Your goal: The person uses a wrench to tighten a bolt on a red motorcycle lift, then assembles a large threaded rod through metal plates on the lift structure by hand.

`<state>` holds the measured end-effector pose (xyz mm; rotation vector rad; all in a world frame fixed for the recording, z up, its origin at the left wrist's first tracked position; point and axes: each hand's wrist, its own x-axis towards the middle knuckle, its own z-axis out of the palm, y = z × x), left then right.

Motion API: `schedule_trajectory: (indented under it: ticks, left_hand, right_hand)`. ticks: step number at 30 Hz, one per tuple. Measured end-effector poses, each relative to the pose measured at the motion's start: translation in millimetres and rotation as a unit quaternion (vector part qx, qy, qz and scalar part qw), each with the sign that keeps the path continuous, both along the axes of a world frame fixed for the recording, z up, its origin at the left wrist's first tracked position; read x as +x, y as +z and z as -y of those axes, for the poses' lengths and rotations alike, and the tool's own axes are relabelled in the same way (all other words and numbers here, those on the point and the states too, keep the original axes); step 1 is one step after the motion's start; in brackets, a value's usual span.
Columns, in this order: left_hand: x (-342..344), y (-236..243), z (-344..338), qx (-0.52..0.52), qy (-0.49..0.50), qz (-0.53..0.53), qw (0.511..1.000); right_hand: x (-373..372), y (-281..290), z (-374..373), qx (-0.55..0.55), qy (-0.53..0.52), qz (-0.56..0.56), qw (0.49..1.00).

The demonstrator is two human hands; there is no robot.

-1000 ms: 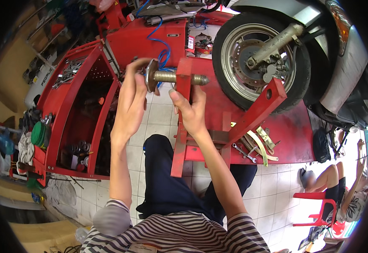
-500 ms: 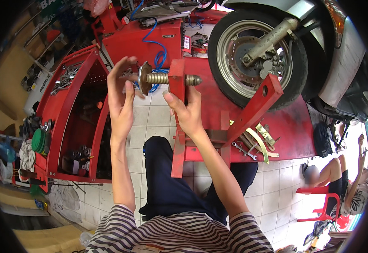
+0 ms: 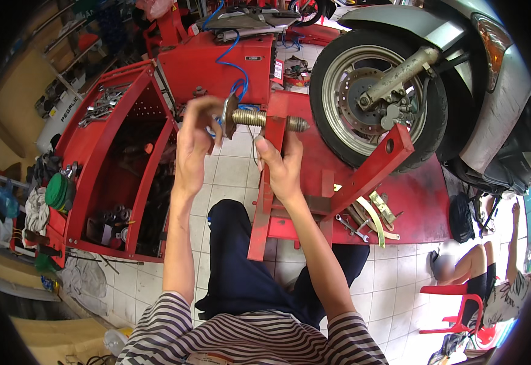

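Note:
A threaded screw (image 3: 250, 117) passes sideways through the red steel upright (image 3: 276, 115) of a clamp frame on the red bench. On its left end sits a worn metal turning knob (image 3: 229, 118). My left hand (image 3: 193, 146) is beside that knob, its fingers bent towards the rim and smeared by motion. Below the screw my right hand (image 3: 285, 167) grips the upright, thumb on the near side and the fingers partly hidden behind. A second red arm (image 3: 372, 167) of the frame slants up to the right, with a hole near its top.
A scooter's front wheel (image 3: 378, 100) stands on the red bench (image 3: 420, 201). Near its edge lie a wrench (image 3: 351, 228) and curved metal parts (image 3: 375, 213). At left is a red tool cart (image 3: 107, 152); a blue hose (image 3: 236, 67) hangs behind. A person (image 3: 472, 274) sits at right.
The whole view has shifted, so the frame and bench appear farther right. My left hand's fingers have curled from a spread pose beside the knob. The right hand keeps its grip on the upright.

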<state>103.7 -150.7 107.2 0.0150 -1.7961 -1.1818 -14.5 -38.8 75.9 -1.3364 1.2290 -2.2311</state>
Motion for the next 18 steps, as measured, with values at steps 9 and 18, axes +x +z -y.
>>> schedule_trajectory:
  ticks: [9,18]
  left_hand:
    - [-6,39,-5,-0.067,0.198,0.232,0.95]
    - [5,35,-18,-0.079,0.015,-0.024,0.996]
  right_hand:
    - [-2,0,-1,0.001,0.006,0.036,0.999]
    - [1,1,-1,0.007,0.0,0.001,1.0]
